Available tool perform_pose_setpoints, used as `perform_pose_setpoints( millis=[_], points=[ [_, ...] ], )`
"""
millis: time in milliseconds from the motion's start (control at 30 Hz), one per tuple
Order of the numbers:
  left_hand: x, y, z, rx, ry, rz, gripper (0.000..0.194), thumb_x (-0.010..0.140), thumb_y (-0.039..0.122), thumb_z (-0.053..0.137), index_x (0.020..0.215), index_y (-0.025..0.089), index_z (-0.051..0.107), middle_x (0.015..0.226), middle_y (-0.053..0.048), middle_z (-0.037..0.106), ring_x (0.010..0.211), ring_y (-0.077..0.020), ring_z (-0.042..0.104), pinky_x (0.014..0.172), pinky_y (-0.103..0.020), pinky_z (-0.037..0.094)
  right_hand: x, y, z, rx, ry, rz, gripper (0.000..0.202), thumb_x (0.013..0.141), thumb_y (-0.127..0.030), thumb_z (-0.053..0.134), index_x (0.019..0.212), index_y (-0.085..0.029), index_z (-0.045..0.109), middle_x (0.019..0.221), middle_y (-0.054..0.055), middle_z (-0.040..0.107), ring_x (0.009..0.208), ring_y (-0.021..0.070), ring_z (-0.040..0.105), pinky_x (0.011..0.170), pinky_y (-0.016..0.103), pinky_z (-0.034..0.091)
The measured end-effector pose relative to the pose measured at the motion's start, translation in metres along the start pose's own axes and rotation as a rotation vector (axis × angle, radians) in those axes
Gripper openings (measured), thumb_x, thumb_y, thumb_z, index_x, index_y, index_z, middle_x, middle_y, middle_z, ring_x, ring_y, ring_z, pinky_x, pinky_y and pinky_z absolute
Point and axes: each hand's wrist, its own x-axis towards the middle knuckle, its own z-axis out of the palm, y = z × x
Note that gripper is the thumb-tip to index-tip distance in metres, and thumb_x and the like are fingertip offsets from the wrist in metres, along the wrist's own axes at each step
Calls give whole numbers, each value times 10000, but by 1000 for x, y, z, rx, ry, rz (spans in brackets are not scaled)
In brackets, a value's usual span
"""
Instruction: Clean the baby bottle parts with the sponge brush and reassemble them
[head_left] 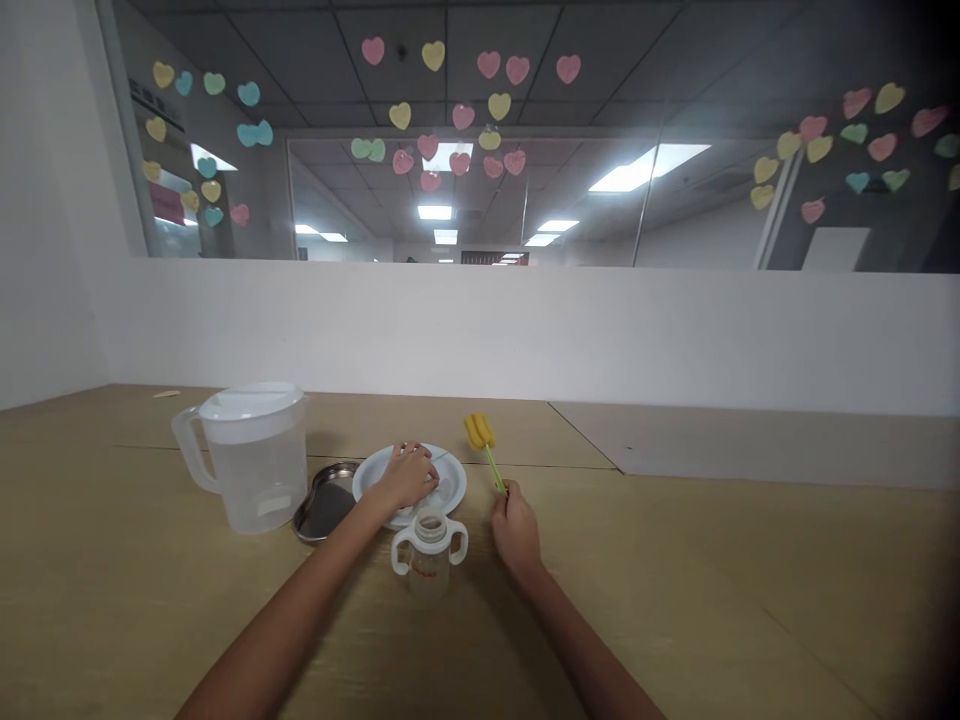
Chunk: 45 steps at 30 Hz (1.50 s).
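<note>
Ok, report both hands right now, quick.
Left hand: fingers bent over the round white plate; whether it grips anything can't be told.
Right hand: closed, holding the yellow sponge brush by its thin green handle.

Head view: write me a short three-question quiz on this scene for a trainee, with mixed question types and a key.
1. True or false: the small clear bottle with two white handles stands upright with no lid on.

2. The right hand holds:
A) a yellow sponge brush with a green handle
B) a translucent lidded pitcher
C) a shiny curved metal tray

3. Fill in: the left hand is over the round, pale ____.

Key: 1 true; 2 A; 3 plate.
</note>
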Motion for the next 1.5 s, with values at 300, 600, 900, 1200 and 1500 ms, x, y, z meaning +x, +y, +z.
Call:
perform_pose_setpoints(
  millis=[300, 600, 900, 1200, 1500],
  points=[
    [-3, 5, 3, -88, 11, -39, 127, 722, 226, 581, 670, 228, 698, 1098, -68, 615, 1103, -272, 456, 958, -511, 250, -2, -2, -5, 67, 74, -110, 276, 867, -208, 264, 966, -145, 515, 811, 81, 625, 771, 210, 580, 660, 267, 383],
    [-3, -3, -15, -183, 26, -81, 89, 750, 250, 587, 727, 225, 669, 929, -53, 654, 1068, -247, 487, 985, -539, 191, -11, -4, -8, -37, 78, -296, 372, 874, -275, 237, 1024, -135, 548, 886, 95, 638, 744, 197, 589, 649, 257, 376],
    [-5, -13, -48, -252, 87, -125, 195, 812, 308, 512, 913, 233, 661, 1026, -61, 657, 1063, -264, 522, 968, -498, 246, -15, -5, -5, -28, 52, -445, 384, 893, -282, 223, 1021, -136, 555, 860, 82, 642, 719, 184, 592, 639, 251, 392],
    [-14, -16, -82, -392, 445, -194, 163, 796, 308, 527, 852, 222, 655, 950, -26, 684, 966, -228, 580, 940, -413, 317, -15, -3, -6, -40, 71, -474, 380, 894, -273, 223, 1019, -143, 558, 841, 87, 639, 703, 180, 591, 625, 243, 397],
    [-25, 2, -103, -460, 593, -122, 153, 768, 332, 571, 834, 213, 640, 886, -5, 682, 910, -196, 593, 878, -338, 392, -14, -4, -4, -48, 113, -431, 389, 893, -263, 238, 1049, -121, 565, 892, 108, 645, 747, 192, 603, 651, 254, 419]
  ],
)
